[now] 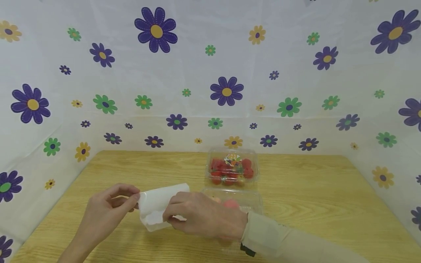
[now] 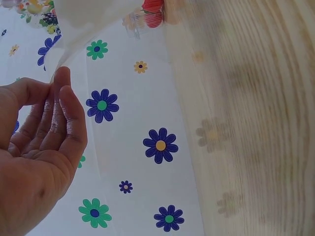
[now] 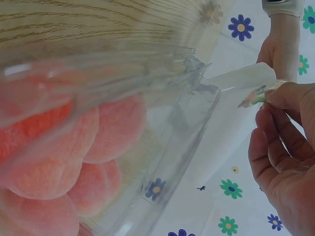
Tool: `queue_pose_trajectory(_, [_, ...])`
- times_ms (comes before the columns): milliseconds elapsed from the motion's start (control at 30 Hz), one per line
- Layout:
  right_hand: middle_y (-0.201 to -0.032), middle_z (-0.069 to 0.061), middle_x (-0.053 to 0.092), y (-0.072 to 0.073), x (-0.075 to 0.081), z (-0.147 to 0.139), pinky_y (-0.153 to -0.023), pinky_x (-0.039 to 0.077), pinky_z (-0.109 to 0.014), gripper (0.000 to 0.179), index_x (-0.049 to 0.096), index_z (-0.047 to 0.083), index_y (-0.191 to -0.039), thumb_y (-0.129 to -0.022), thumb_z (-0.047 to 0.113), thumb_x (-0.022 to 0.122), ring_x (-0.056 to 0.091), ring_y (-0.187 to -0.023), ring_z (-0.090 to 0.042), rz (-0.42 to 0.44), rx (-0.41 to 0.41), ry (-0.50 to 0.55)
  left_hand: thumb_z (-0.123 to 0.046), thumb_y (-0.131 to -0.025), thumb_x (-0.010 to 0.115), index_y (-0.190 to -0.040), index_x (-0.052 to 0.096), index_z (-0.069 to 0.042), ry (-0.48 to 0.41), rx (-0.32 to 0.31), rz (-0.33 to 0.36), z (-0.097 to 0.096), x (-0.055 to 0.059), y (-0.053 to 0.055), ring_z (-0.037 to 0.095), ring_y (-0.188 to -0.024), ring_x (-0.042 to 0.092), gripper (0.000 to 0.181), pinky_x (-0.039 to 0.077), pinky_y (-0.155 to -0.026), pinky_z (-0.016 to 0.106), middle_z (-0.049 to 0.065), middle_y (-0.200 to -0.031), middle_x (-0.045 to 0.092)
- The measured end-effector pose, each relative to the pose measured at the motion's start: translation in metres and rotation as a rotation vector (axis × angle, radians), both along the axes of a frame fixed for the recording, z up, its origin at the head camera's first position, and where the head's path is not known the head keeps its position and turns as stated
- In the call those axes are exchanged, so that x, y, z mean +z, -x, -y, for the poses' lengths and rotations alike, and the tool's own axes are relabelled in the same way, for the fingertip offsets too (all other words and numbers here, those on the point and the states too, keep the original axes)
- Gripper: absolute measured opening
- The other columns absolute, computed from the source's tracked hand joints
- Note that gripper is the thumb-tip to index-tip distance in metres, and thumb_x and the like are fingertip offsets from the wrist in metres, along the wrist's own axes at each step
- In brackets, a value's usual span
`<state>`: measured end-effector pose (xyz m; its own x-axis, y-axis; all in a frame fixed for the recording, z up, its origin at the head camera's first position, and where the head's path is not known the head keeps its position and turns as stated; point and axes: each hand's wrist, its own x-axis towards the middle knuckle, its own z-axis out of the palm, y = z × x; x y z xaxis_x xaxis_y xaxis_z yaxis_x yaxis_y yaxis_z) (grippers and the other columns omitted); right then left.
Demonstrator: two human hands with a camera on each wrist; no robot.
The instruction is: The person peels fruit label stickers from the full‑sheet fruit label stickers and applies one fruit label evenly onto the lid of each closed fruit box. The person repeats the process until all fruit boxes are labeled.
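Observation:
A curled white label sheet (image 1: pixel 159 199) is held up over the table between both hands. My left hand (image 1: pixel 103 210) pinches its left edge between thumb and fingertips; in the left wrist view the sheet (image 2: pixel 83 22) rises from those fingertips. My right hand (image 1: pixel 204 215) is at the sheet's right side. Seen from the right wrist, its thumb and fingertips pinch a small fruit-printed sticker (image 3: pixel 252 97) at the sheet's surface. Beneath the right forearm, partly hidden, lies a clear plastic box (image 1: pixel 254 197) with pink peaches (image 3: pixel 42 147) in it.
Behind the peach box stands a closed clear box of strawberries (image 1: pixel 231 171), with a colourful fruit sticker (image 1: pixel 232 159) on its lid. Both stand on a wood-grain table (image 1: pixel 306 197). A white flower-print cloth (image 1: pixel 197 65) encloses the back and sides.

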<state>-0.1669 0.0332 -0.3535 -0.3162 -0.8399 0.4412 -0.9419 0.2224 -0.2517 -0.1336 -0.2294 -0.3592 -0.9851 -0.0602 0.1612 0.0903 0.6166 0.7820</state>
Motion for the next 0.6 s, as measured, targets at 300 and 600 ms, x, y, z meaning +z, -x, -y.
queue_pose_trajectory(300, [-0.100,0.002,0.071,0.001,0.006,-0.004,-0.088,0.048,-0.007,0.008,0.075,0.012,-0.098,-0.091,0.009,0.077,0.062,-0.092,-0.008,0.027,-0.016,0.071,-0.027,-0.097,0.072,-0.110,0.071,-0.011,-0.003,-0.002,-0.018,0.000,0.000,0.000,0.008,-0.076,0.074,0.020,0.061,-0.071,0.024,0.009,-0.107,0.075])
queue_pose_trajectory(600, [-0.097,0.000,0.071,0.006,0.018,-0.011,-0.092,0.050,-0.012,0.009,0.073,0.008,-0.096,-0.090,0.002,0.076,0.062,-0.090,-0.011,0.097,0.023,0.162,-0.023,-0.097,0.073,-0.107,0.072,-0.010,-0.004,0.014,-0.052,0.002,-0.002,0.003,0.007,-0.075,0.074,0.016,0.061,-0.070,0.022,0.008,-0.104,0.076])
